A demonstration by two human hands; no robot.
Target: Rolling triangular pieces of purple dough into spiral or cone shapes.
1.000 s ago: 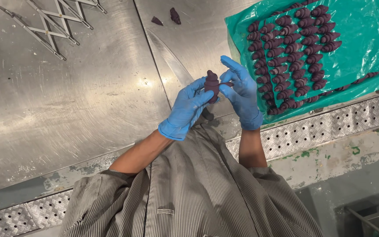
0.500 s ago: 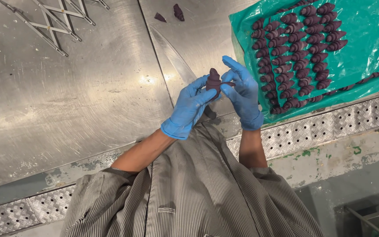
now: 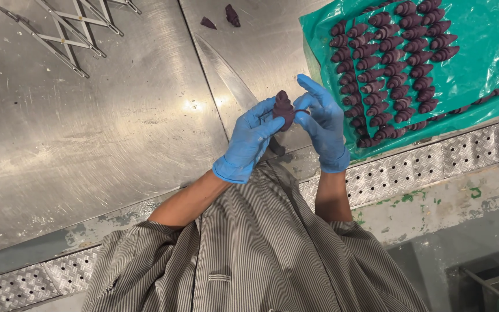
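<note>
Steel tabletop gleams beneath both gloved hands, left hand [image 3: 249, 138] and right hand [image 3: 321, 124] still pinching one dark rolled pastry [image 3: 284, 110], barely shifted, the green-lined tray [image 3: 480, 52] of finished rolls at two o'clock.

Dark purple pastry [image 3: 283, 110] now stands more upright between the hands than a second ago, its pointed end turned up. Left hand [image 3: 249, 141] has closed its thumb further onto the pastry's lower side. Right hand [image 3: 321, 121] has opened slightly, forefinger lifted away. Green tray [image 3: 480, 52] sits a touch higher in view, as camera drifted.
</note>
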